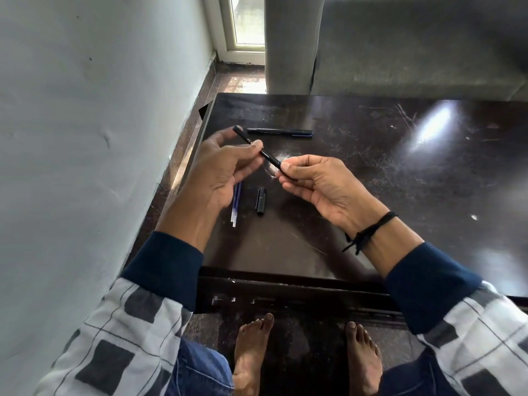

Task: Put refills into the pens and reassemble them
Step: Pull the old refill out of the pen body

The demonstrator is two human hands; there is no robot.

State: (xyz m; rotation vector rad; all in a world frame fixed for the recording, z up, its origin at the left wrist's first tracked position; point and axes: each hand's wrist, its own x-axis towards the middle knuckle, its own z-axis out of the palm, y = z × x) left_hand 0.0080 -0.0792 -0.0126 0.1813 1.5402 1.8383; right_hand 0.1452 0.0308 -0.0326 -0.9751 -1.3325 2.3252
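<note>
Pen barrel: held up beyond cap, betw. both hands.
L hand: pinches barrel's far half.
R hand: pinches near end.

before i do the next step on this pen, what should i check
1. Pen gripped at both ends, left hand and right hand: ok.
2. Cap off, lying on the table below the hands: ok.
3. Refills on the table by the left hand, probably an easy reach: ok.
4. Refill already inside the held pen: cannot tell.
5. Second pen lying apart from the hands, out of the way: ok.
</note>
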